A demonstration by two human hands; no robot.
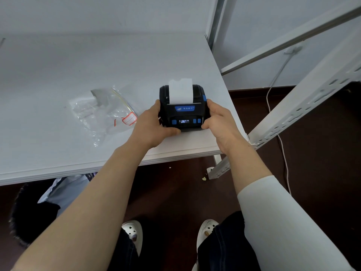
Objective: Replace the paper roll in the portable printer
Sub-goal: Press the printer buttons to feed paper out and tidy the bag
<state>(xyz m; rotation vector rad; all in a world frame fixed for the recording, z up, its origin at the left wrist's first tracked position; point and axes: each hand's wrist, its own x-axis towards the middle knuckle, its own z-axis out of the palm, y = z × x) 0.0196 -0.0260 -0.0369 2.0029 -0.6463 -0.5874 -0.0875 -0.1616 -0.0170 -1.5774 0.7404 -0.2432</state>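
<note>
A black portable printer [183,114] with blue buttons and a lit small display sits near the right front corner of the white table [78,65]. Its lid is closed, and a strip of white paper [180,90] sticks up out of the slot. My left hand [152,126] grips the printer's left side, thumb along the front edge. My right hand [218,122] grips its right side. Both hands hold the printer on the tabletop.
A crumpled clear plastic bag [105,112] with a red-bordered label lies left of the printer. A white perforated metal frame [293,114] slants past the table's right edge, with a thin cable [281,141] hanging beside it. Dark floor and my feet are below.
</note>
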